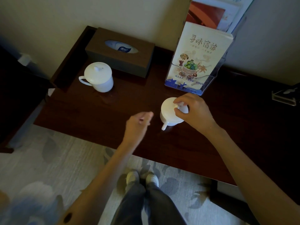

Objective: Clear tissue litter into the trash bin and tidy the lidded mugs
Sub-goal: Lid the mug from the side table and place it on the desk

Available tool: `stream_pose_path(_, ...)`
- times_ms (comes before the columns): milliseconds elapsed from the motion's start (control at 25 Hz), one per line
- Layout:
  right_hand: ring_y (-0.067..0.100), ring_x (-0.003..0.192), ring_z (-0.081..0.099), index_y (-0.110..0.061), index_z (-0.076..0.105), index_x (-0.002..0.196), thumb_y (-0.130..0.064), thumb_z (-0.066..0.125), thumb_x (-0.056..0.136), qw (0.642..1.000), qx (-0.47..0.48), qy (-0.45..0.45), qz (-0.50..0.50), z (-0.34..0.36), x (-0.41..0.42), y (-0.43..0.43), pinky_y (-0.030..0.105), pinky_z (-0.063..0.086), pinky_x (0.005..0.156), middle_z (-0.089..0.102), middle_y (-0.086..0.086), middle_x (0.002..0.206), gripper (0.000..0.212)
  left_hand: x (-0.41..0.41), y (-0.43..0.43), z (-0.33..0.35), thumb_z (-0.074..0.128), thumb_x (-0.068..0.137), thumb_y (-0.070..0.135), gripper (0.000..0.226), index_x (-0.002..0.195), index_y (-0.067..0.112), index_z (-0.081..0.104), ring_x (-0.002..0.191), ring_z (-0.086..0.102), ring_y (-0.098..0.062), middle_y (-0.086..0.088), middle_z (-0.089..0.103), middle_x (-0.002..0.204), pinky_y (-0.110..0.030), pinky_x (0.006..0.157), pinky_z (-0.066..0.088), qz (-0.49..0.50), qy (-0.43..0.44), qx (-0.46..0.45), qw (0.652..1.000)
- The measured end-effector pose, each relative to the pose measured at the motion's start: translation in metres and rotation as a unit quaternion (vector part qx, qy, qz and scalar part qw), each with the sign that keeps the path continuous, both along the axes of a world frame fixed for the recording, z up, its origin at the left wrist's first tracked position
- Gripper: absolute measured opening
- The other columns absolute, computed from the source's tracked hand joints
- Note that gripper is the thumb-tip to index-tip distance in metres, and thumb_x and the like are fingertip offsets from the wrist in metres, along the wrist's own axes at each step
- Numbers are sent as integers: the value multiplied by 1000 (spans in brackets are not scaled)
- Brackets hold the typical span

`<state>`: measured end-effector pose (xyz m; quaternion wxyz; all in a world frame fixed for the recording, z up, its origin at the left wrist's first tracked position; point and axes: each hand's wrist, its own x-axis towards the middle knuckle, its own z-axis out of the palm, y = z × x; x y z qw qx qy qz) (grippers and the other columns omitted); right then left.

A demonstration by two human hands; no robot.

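Two white lidded mugs stand on the dark wooden table [100, 111]. The far mug [98, 77] sits at the left beside the tissue box, lid on, handle pointing left. The near mug [168, 112] stands at the middle, handle pointing toward me. My right hand [193, 111] pinches the knob of its lid from above. My left hand [139, 123] hovers just left of that mug, blurred, fingers loosely curled, holding nothing I can see. No tissue litter or trash bin is in view.
A brown tissue box [120, 51] stands at the back left against the wall. A clear acrylic stand with brochures [198, 59] rises at the back right. A small clear holder [284, 95] sits at the far right. Patterned carpet and my shoes lie below the table's front edge.
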<state>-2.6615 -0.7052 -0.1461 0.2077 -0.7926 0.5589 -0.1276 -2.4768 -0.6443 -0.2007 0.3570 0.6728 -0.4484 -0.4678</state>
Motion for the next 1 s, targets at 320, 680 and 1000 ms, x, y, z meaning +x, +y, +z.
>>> stream_pose_path(320,24,106,53,-19,64,106,-25,67,79,1000,-19,15,17,9,25,-3,38,36,94,62,4,111,27,127,-33,19,44,94,19,26,112,8,60,94,60,-17,-11,65,106,-32,84,49,161,-153,-83,971)
stream_pose_path(680,16,94,54,-18,64,105,-23,58,86,994,-7,-60,96,8,143,-13,34,42,86,63,1,100,20,171,-64,18,42,95,16,33,127,10,46,126,38,-27,-13,47,133,-31,96,35,169,-255,-114,945)
stream_pose_path(1000,16,92,54,-18,65,102,-20,57,87,995,2,-64,81,5,169,-29,35,43,88,64,0,96,17,201,-82,2,47,94,17,26,114,6,58,103,52,-27,-17,50,119,-33,88,42,90,-262,-71,958)
